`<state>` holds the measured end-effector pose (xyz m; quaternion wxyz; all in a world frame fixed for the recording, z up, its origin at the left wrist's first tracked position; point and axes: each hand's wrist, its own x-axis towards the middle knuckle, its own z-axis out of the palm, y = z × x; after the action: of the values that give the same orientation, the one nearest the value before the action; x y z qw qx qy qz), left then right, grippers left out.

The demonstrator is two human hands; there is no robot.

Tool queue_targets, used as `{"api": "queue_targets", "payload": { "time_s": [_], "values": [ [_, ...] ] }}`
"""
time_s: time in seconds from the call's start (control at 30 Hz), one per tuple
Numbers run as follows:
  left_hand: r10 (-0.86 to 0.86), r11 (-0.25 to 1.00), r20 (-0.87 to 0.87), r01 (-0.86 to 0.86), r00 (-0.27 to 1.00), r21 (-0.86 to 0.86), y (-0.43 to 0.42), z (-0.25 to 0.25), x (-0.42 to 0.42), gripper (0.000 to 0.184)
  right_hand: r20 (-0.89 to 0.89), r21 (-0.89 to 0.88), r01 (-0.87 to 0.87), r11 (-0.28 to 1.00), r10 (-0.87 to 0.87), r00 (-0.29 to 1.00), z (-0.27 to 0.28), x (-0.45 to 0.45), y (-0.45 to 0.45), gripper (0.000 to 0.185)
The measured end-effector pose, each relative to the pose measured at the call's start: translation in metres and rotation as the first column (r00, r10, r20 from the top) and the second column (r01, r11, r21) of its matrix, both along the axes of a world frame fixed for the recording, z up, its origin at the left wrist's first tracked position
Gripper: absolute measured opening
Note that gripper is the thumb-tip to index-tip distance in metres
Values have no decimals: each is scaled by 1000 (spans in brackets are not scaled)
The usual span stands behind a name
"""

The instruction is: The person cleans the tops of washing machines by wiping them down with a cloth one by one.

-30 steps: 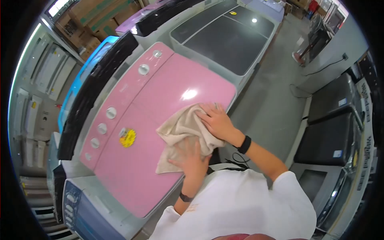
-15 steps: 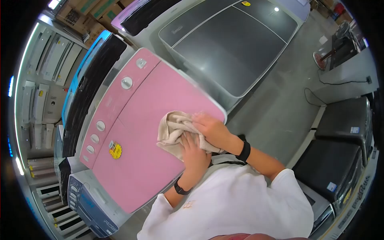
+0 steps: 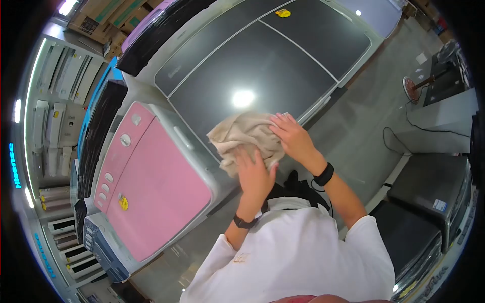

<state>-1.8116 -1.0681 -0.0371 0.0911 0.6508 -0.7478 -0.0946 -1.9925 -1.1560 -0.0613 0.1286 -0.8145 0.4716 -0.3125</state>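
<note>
A crumpled beige cloth is bunched between my hands, over the near edge of the dark grey washing machine lid. My left hand lies against the cloth's lower side with its fingers spread. At the cloth's right side, my right hand has its fingers bent over the edge of the fabric. To the left is the pink washing machine lid, with white knobs and a yellow sticker. Whether the cloth's underside touches the grey lid is hidden.
A blue-grey machine stands at the lower left. Wall units line the left side, with cardboard boxes at the top left. Black-topped appliances and a fan base are at the right, across the grey floor.
Both hands and the cloth have moved from the pink lid to the dark grey machine beyond it. The view has shifted, bringing the grey lid closer and the pink lid farther left.
</note>
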Motion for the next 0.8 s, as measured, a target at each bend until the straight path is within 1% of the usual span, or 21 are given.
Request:
{"api": "queue_targets", "payload": {
  "time_s": [0.07,0.1,0.17,0.23,0.27,0.33,0.37,0.47,0.5,0.57,0.6,0.63,0.7,0.8],
  "values": [
    [34,999,38,-35,999,27,-13,6,-8,82,-54,47,-35,998,37,998,13,-16,-9,34],
    [69,995,34,-71,997,67,-22,12,-13,78,-92,66,-35,997,41,995,14,-22,-15,34],
    [89,992,56,-94,994,88,-40,10,-14,75,-170,90,-34,995,49,984,14,-28,-33,35],
    [106,986,85,-115,991,117,-61,14,-12,68,-205,126,-28,992,53,977,20,-30,-52,35],
    [113,985,94,-124,989,121,-71,16,-12,68,-222,152,-25,988,59,973,21,-30,-57,35],
    [122,982,108,-135,987,128,-95,19,-12,68,-294,52,3,999,13,956,25,-34,-68,38],
    [127,973,127,-149,984,179,-107,23,-13,71,-330,-2,15,1000,-15,944,26,-41,-76,39],
    [120,970,96,-137,988,198,-143,26,-12,77,-351,78,-8,997,35,936,21,-67,-101,41],
    [120,968,75,-133,990,213,-157,26,-11,80,-380,71,1,997,26,925,21,-80,-112,41],
    [79,976,62,-90,995,196,-184,27,-11,81,-426,51,31,998,-6,905,18,-111,-135,42],
    [56,981,57,-66,997,183,-202,31,-12,81,-440,68,47,997,-12,898,20,-125,-147,42],
    [33,969,52,-45,998,242,-222,38,-15,80,-454,82,69,994,-24,891,23,-140,-161,42],
    [-35,963,59,18,998,270,-261,43,-23,82,-473,94,114,989,-56,880,26,-162,-189,42],
    [-80,950,69,55,994,308,-304,41,-45,85,-532,82,57,995,-5,847,28,-187,-240,42]
  ]
}}
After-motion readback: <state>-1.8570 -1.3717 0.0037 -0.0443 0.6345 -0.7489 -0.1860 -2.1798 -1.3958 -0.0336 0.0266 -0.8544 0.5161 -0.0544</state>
